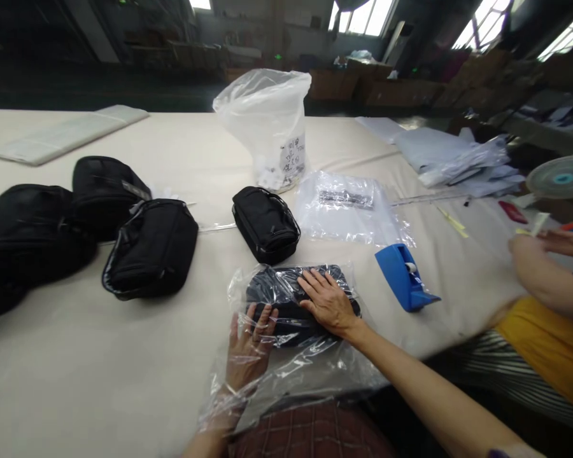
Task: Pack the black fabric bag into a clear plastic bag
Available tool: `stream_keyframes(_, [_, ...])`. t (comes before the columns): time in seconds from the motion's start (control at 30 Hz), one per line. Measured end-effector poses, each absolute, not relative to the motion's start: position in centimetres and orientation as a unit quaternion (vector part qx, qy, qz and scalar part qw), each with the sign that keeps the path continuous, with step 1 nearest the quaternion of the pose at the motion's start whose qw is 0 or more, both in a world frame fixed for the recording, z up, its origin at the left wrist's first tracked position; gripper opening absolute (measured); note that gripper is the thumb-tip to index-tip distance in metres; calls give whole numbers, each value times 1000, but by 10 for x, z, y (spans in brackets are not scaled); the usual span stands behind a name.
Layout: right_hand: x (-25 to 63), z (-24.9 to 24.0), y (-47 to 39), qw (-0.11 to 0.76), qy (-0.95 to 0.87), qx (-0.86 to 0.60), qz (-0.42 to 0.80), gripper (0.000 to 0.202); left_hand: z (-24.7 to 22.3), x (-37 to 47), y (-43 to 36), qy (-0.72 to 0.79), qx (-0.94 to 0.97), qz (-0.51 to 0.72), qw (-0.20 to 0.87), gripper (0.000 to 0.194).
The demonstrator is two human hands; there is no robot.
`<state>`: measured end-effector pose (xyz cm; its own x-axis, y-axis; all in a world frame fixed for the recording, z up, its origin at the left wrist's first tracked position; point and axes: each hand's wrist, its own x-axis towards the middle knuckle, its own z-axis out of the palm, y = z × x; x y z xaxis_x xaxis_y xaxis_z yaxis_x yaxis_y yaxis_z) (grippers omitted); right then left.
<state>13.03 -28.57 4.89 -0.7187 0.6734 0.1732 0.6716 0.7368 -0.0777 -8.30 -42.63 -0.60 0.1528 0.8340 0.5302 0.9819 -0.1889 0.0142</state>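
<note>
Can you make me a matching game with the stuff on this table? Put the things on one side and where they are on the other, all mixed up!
Things:
1. blue tape dispenser
2. bagged black pouch
3. tall plastic bag
4. bare black pouch

Places:
A. under the right hand and left hand
B. standing at the far side
C. right of the hands
D. just beyond the bagged pouch

Pairs: 1-C, 2-A, 3-B, 4-D
</note>
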Motion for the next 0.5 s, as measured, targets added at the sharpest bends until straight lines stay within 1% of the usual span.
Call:
stream_keyframes(0.07, [129, 47, -288, 108, -929, -355, -3, 52, -9, -89, -424, -627, -720, -251, 159, 60])
stream_keyframes(0.17, [130, 48, -292, 147, -933, -330, 0, 47, -10, -92, -413, -629, -689, -332, 141, 54])
stream_keyframes(0.27, [135, 61, -294, 192, -933, -302, 29, 37, 3, -94, -403, -646, -668, -345, 133, 51])
stream_keyframes(0.33, [142, 74, -294, 209, -926, -312, 37, 36, 17, -95, -400, -652, -668, -334, 131, 42])
stream_keyframes(0.4, [152, 86, -295, 215, -910, -352, 28, 39, 31, -96, -399, -648, -675, -331, 126, 30])
stream_keyframes(0.5, [170, 93, -299, 221, -885, -409, 21, 38, 40, -99, -399, -605, -715, -337, 94, 22])
